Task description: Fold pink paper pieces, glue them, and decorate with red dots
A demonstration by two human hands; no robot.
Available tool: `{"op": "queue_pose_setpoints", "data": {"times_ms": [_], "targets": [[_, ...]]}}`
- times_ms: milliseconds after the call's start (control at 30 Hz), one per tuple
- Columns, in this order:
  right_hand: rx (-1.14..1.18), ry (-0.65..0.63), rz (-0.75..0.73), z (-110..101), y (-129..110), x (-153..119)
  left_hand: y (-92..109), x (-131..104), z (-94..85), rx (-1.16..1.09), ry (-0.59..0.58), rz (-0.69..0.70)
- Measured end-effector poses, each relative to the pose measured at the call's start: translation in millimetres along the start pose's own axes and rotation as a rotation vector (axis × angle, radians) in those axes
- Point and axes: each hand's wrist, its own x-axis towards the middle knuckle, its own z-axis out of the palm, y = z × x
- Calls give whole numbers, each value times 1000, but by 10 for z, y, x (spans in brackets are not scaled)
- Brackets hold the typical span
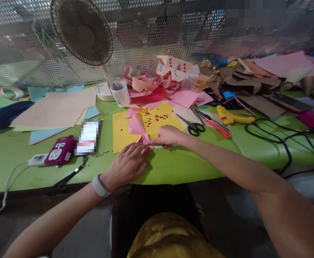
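Note:
My left hand [128,163] lies palm down near the table's front edge, fingers stretched out, the fingertips at the lower end of a folded pink paper cutout [136,125]. From the right, my right hand [170,135] reaches in, its index finger extended to that same end and its other fingers curled. Whether anything small is in them is hidden. Beneath the cutout is a yellow sheet [120,139], scattered with small red paper bits [161,117] and a few blue ones. More small red pieces show partly under my right hand.
Black-handled scissors [196,128], an orange box cutter [216,125] and a yellow glue gun [232,116] lie right of my hands, with black cables [283,143] beyond. Left are a phone [88,138] and a purple device [60,150]. Behind stand a fan [83,34] and a white cup [121,94].

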Motion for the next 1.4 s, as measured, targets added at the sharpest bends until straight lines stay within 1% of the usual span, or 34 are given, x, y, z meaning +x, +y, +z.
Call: {"op": "queue_pose_setpoints", "data": {"times_ms": [167,300,400,467,600,633,667,733,800,833,900,967,1000,1067,1133,1200,1267,1333,1400], "targets": [[14,18,1,16,-5,-24,-27,-123,-61,5,22,18],[-34,67,19,39,-19,-55,-67,-250,-187,35,-1,35],[-5,108,-3,46,-11,-65,-130,-280,-293,39,31,34],[58,143,-21,46,-4,-43,-182,-251,-337,-3,97,-32],[79,336,-50,77,-6,62,-289,-133,-327,-177,300,-248],[85,355,-78,94,-10,84,-315,-104,-312,-236,338,-288],[109,336,-118,114,-15,99,-340,-80,-296,-297,368,-323],[209,233,-198,147,-28,101,-388,-44,-272,-419,395,-391],[395,165,-238,156,-46,71,-426,-24,-264,-522,404,-468],[521,171,-246,147,-60,49,-438,-18,-267,-577,416,-513],[791,248,-256,104,-98,-3,-440,-10,-283,-711,460,-619],[1016,322,-287,42,-151,-61,-403,-1,-311,-872,507,-717],[1097,352,-312,14,-184,-92,-368,7,-327,-949,517,-743],[1210,394,-369,-23,-261,-160,-268,34,-360,-1067,513,-727],[1274,400,-422,-22,-346,-234,-140,84,-394,-1143,506,-618],[1302,375,-465,12,-427,-305,-9,156,-421,-1191,507,-486],[1309,336,-502,63,-491,-359,96,238,-428,-1215,557,-380],[1309,298,-531,112,-530,-387,158,316,-407,-1220,668,-369],[1311,270,-561,145,-548,-393,173,380,-364,-1218,741,-391]]}}
